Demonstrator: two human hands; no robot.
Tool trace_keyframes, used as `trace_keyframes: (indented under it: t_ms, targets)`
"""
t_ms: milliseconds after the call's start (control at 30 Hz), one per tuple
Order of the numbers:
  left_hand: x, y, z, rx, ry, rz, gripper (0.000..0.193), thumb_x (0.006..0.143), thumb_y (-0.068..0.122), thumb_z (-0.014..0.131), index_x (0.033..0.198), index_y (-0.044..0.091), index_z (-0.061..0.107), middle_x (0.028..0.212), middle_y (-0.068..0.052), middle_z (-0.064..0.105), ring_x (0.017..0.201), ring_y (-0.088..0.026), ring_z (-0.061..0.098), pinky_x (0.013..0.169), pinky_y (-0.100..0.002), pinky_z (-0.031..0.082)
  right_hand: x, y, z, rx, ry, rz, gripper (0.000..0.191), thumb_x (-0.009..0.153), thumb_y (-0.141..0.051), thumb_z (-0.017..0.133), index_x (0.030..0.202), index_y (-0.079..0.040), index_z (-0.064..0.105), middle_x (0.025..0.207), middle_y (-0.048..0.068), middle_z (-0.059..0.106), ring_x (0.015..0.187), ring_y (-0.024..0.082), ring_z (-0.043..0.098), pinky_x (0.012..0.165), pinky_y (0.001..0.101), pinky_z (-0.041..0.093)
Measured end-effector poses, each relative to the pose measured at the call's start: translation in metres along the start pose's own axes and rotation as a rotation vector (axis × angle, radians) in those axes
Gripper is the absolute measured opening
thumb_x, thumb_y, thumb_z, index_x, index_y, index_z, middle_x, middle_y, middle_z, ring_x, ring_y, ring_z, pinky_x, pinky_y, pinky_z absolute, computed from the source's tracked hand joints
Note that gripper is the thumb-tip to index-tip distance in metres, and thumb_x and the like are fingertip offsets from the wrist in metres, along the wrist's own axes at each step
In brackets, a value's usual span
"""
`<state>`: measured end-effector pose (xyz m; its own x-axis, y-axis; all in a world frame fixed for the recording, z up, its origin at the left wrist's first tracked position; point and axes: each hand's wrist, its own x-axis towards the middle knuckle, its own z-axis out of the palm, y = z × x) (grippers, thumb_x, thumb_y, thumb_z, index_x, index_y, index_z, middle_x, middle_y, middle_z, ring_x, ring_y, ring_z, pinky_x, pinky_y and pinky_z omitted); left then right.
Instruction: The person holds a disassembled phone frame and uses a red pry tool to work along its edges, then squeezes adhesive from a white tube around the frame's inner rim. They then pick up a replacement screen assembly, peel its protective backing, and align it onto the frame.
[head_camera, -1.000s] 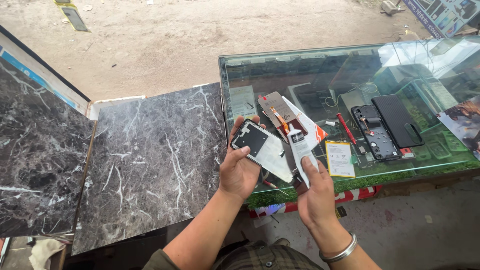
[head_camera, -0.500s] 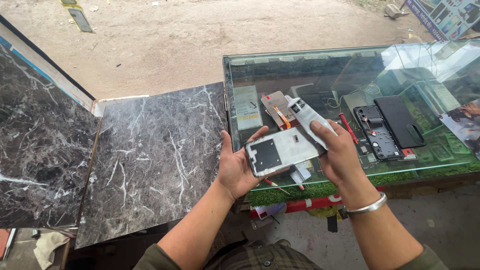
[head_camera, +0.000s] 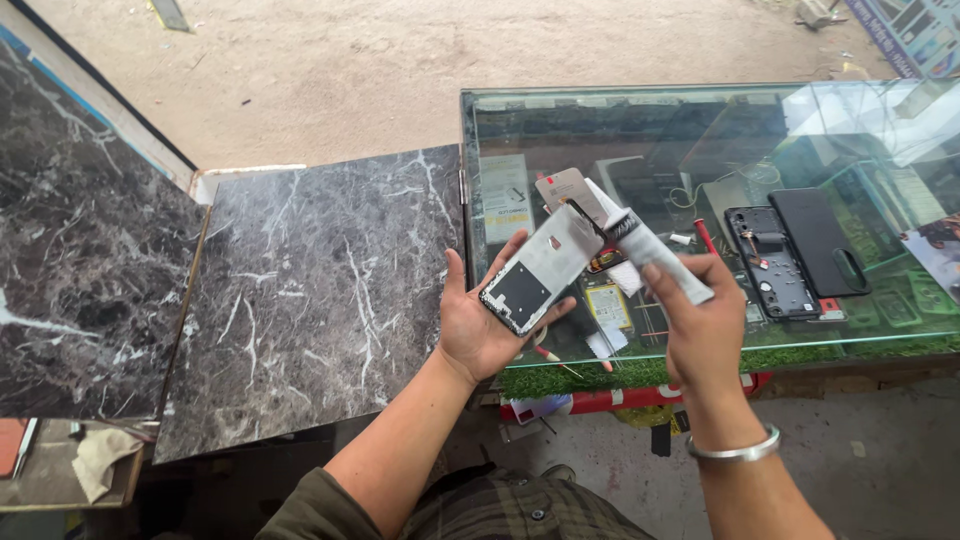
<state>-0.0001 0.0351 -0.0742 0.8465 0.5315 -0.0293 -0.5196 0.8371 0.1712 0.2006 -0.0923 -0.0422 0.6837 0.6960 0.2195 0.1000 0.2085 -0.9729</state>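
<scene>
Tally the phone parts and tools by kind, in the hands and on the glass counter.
Phone frame in left hand: 1
Glue tube in right hand: 1
Opened phone on the glass counter: 1
Black back cover: 1
Red screwdriver: 1
Total: 5

1. Phone frame (head_camera: 533, 275): silver-grey inside with a black patch, black rim.
2. Tube (head_camera: 660, 256): white-grey with a black band.
3. Slab (head_camera: 310, 300): black marble, white veins.
4. Counter (head_camera: 700, 120): greenish glass.
5. Bangle (head_camera: 735, 450): silver.
6. Phone (head_camera: 765, 260): black.
</scene>
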Motion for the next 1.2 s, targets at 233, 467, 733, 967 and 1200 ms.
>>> trace_keyframes:
  t_ms: [233,467,733,967,1200]
  targets:
    - [0.002,-0.001,-0.003,0.003,-0.049,-0.003,0.107,0.089,0.087,0.034,0.161,0.008,0.033,0.159,-0.018,0.044,0.144,-0.037,0.044,0.119,-0.057,0.037,-0.058,0.003,0.028,-0.359,-0.137,-0.051,0.018,0.083,-0.001,0.083,0.098,-0.001,0.074,0.092,0.006,0.074,0.078,0.012,0.066,0.064,0.0268,0.053]
    - [0.000,-0.001,-0.004,0.027,-0.077,-0.033,0.113,0.088,0.092,0.027,0.164,0.008,0.030,0.158,-0.021,0.046,0.137,-0.043,0.051,0.112,-0.058,0.045,-0.062,0.003,0.046,-0.370,-0.233,-0.240,0.014,0.083,0.002,0.081,0.094,0.000,0.073,0.094,0.008,0.075,0.085,0.013,0.073,0.074,0.0263,0.058]
    - [0.000,-0.001,-0.009,0.054,-0.123,-0.051,0.115,0.087,0.095,0.022,0.165,0.011,0.031,0.154,-0.023,0.049,0.124,-0.047,0.060,0.101,-0.057,0.053,-0.061,0.001,0.052,-0.422,-0.262,-0.293,0.016,0.080,0.000,0.083,0.094,0.000,0.075,0.090,0.009,0.075,0.081,0.013,0.073,0.069,0.0260,0.057]
    - [0.000,-0.001,-0.005,0.062,-0.063,-0.036,0.117,0.086,0.094,0.023,0.165,0.008,0.031,0.154,-0.024,0.048,0.126,-0.046,0.059,0.108,-0.057,0.050,-0.060,0.001,0.052,-0.416,-0.256,-0.266,0.014,0.082,0.000,0.082,0.094,0.000,0.075,0.087,0.008,0.075,0.078,0.013,0.072,0.067,0.0256,0.056]
    - [-0.002,-0.001,-0.002,0.048,-0.129,-0.029,0.115,0.087,0.094,0.025,0.163,0.007,0.031,0.155,-0.023,0.047,0.129,-0.044,0.056,0.110,-0.057,0.047,-0.063,0.000,0.051,-0.373,-0.297,-0.255,0.014,0.081,0.001,0.082,0.094,0.000,0.076,0.087,0.008,0.076,0.078,0.012,0.073,0.066,0.0250,0.057]
